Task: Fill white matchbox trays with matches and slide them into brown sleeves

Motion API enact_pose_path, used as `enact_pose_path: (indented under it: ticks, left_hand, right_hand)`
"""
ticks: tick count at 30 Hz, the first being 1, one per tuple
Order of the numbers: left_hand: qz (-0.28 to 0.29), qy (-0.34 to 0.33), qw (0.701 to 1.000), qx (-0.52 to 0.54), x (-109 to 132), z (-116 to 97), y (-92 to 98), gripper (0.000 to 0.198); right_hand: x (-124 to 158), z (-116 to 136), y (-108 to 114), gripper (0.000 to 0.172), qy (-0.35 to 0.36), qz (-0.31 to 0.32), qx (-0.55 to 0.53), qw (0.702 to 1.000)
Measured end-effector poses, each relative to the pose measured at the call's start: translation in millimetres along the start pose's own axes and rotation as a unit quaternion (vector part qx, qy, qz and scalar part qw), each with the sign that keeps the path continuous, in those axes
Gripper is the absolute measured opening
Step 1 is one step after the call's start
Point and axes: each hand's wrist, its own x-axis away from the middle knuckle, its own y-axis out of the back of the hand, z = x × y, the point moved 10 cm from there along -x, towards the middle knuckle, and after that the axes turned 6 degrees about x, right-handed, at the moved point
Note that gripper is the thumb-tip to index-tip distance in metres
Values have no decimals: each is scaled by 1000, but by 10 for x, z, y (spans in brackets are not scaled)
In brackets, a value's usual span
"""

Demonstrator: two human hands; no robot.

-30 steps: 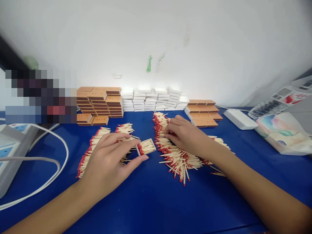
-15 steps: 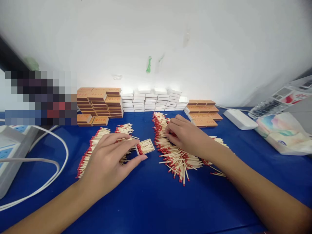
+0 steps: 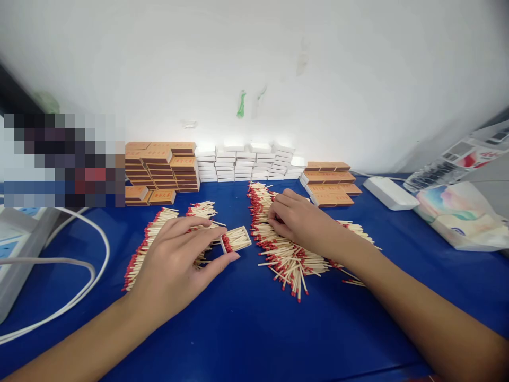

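On the table (image 3: 246, 329), left hand (image 3: 175, 265) pinches tray (image 3: 236, 239); right hand (image 3: 306, 223) touches matches (image 3: 286, 257).

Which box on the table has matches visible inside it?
The single small tray lying flat beside the left hand; all other boxes sit stacked at the back.

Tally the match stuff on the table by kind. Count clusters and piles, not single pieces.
Orange box clusters: 2, the second one at right
White tray block: 1
Open tray of matches, pinched by the left hand: 1
Loose-match spreads: 2, the second one right of that tray
Total: 6
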Motion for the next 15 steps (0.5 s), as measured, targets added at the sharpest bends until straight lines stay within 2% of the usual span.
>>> enact_pose_path:
  ticks: [10,15]
  left_hand:
    - [8,-1,1000,3,0,-2,-16,31]
    - [5,-3,1000,-5,-1,-15,-1,31]
  right_hand:
    - [11,-68,13,15,2,-35,-30,999]
    - [6,-54,-11,19,1,-13,-18,1000]
